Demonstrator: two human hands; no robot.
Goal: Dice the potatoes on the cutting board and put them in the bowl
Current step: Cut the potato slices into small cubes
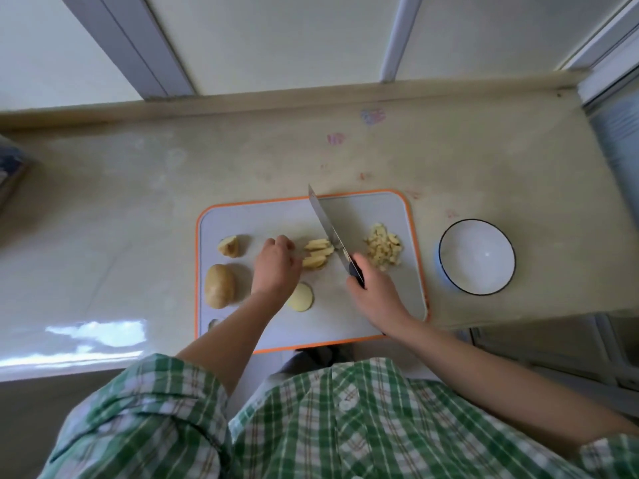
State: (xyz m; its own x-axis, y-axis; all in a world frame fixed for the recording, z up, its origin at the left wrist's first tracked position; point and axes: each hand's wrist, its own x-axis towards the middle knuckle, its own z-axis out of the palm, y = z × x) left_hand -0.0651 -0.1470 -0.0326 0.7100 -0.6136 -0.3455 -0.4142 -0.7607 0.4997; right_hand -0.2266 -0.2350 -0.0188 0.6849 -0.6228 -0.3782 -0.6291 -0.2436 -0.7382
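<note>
A grey cutting board with an orange rim lies on the counter. My right hand grips the dark handle of a knife, whose blade slants across the board beside a row of potato strips. My left hand has its curled fingers on the left end of those strips. A heap of diced potato sits at the board's right. A whole potato, a cut chunk and a potato slice lie on the left and front. A white bowl with a dark rim stands right of the board, holding nothing.
The beige counter runs left to right under a window ledge. Its right end drops off just beyond the bowl. Faint pink and blue marks stain the back of the counter. My green checked shirt fills the bottom.
</note>
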